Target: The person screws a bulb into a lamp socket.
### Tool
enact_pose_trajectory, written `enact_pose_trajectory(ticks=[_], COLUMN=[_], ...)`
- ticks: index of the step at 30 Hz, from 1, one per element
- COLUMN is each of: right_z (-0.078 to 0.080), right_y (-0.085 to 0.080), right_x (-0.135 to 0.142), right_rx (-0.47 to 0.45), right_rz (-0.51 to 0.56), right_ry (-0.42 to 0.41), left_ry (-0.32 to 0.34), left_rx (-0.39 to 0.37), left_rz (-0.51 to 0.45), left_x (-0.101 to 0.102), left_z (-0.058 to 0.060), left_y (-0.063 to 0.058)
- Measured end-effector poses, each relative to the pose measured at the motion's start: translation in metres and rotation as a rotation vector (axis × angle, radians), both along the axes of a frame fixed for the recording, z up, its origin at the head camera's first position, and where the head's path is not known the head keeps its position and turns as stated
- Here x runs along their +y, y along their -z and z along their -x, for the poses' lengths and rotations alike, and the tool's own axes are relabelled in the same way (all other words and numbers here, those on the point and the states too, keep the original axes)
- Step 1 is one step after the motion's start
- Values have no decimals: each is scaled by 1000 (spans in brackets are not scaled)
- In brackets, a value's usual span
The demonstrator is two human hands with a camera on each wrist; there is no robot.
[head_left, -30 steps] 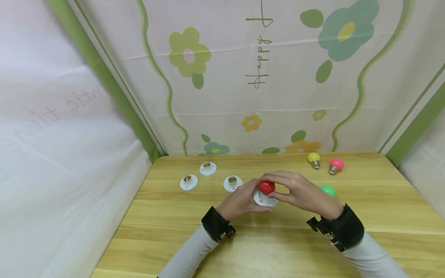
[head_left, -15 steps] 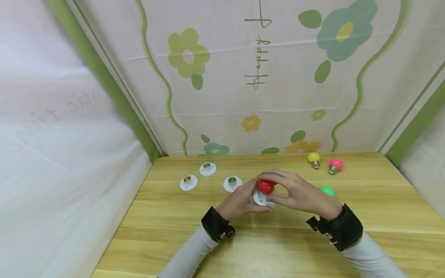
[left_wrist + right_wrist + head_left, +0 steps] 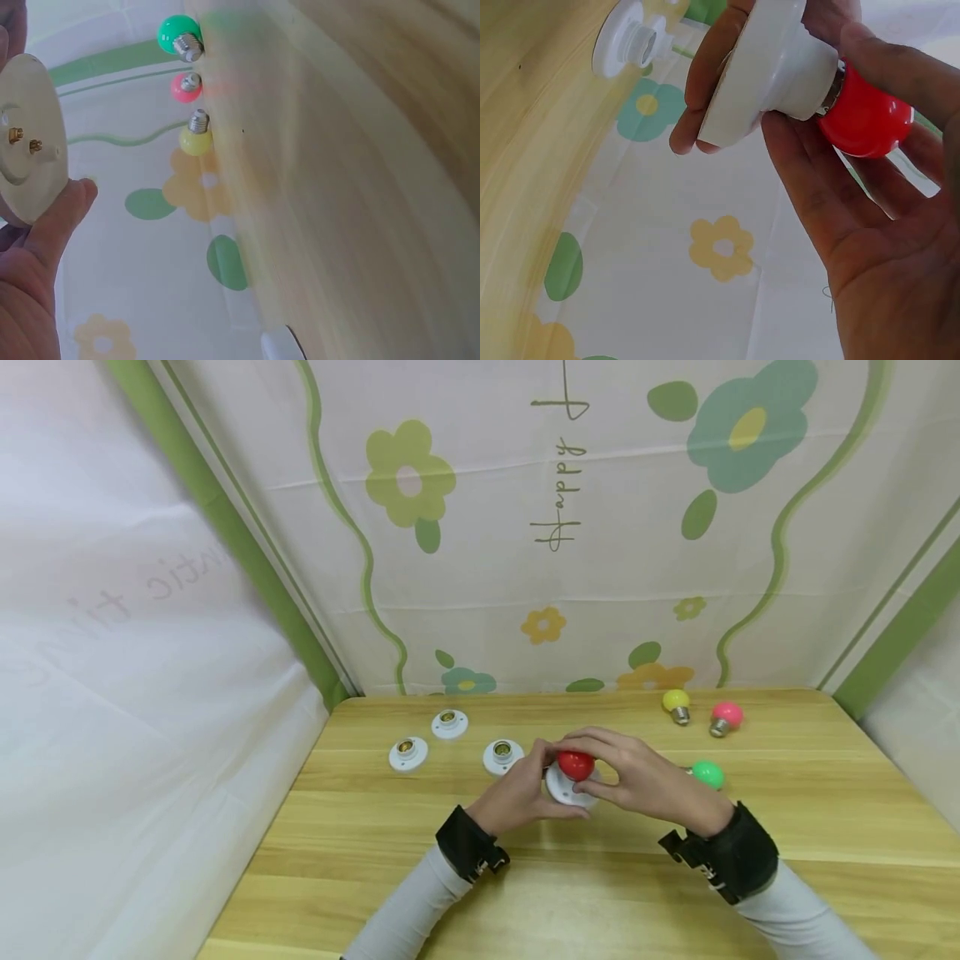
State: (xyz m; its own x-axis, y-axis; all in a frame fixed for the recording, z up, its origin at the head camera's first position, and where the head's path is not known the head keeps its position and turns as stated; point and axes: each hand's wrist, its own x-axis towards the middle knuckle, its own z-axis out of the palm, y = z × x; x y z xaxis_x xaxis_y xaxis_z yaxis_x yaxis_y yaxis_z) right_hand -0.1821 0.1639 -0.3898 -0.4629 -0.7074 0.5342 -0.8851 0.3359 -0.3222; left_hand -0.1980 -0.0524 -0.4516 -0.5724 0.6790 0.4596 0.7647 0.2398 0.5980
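A white round lamp holder (image 3: 559, 788) is held above the table by my left hand (image 3: 517, 795), its fingers and thumb around the base's rim. In the left wrist view the underside of the lamp holder (image 3: 46, 112) shows brass screws. My right hand (image 3: 651, 783) grips a red light bulb (image 3: 576, 766) with fingers and thumb around its globe. The right wrist view shows the red bulb (image 3: 866, 120) seated at the mouth of the lamp holder (image 3: 754, 75), a sliver of metal cap visible between them. The rest of the cap is hidden inside.
Three more white lamp holders, one at the left (image 3: 408, 754), one behind it (image 3: 449, 724) and one nearer my left hand (image 3: 502, 757), stand on the wooden table (image 3: 360, 860). Yellow (image 3: 677, 702), pink (image 3: 727, 716) and green (image 3: 707, 774) bulbs lie at the right. A patterned curtain (image 3: 480, 568) hangs behind.
My right hand and wrist have shifted slightly left, showing more of the green bulb. My left fingers bend a little more at the holder's rim. Both hands keep their holds.
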Motion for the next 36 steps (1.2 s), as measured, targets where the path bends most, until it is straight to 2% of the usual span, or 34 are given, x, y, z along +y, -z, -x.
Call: enact_pose_trajectory(ticks=[5,19,28,36], right_z=[1,3,8,12], right_y=[2,3,3,5], right_x=[0,6,14,22], right_rx=[-2,19,29,49], right_rz=[-1,2,8,-7], right_ry=[6,30,50,91], left_ry=[-3,7,-62,-91], left_rx=[-42,-17,34,41], left_rz=[-26,45,137,160], left_x=[0,-3,-12,-21], left_z=[-2,1,4,5], left_y=[-1,-2,0,0])
